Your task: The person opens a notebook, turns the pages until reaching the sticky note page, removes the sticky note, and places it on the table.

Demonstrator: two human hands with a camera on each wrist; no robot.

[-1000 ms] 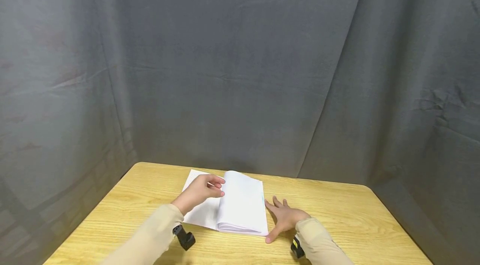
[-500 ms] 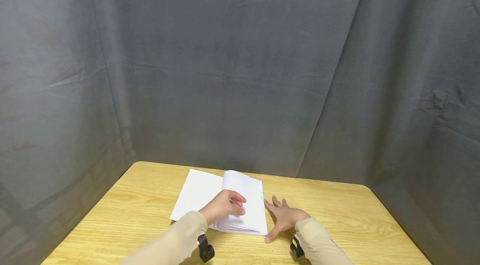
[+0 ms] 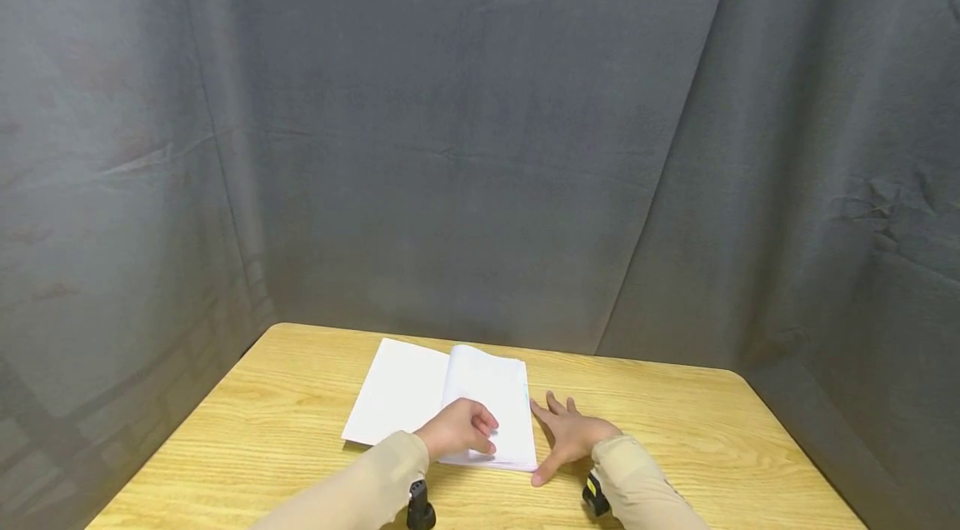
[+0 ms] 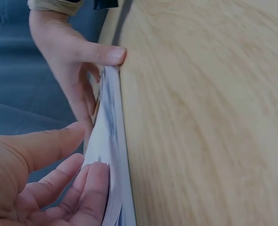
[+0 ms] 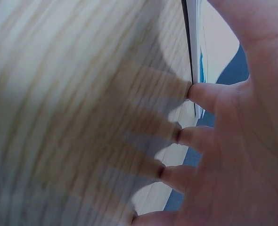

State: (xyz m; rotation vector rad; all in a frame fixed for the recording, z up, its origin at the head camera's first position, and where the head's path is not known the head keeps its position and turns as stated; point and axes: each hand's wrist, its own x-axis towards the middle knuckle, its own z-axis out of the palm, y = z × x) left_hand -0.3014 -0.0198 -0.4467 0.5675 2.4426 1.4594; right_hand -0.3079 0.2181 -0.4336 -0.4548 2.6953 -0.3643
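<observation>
An open notebook (image 3: 487, 380) with blank white pages lies on the wooden table, its left page (image 3: 397, 392) flat and its thicker right stack bulging near the spine. Low over the near part of that right stack is my left hand (image 3: 459, 427), fingers loosely bent. The left wrist view shows the left thumb (image 4: 59, 143) apart from the fingers, with the fingertips right at the page edges (image 4: 113, 117). My right hand (image 3: 573, 437) rests spread on the table along the notebook's right edge. In the right wrist view its index fingertip (image 5: 192, 91) meets that edge.
The light wooden table (image 3: 675, 413) extends on both sides of the notebook. Grey cloth (image 3: 480, 138) hangs behind it and at both sides. Each wrist wears a small black camera (image 3: 420, 505).
My left hand has moved right and nearer to me, from over the left page to over the right stack. The left page now lies uncovered. My right hand has stayed in place.
</observation>
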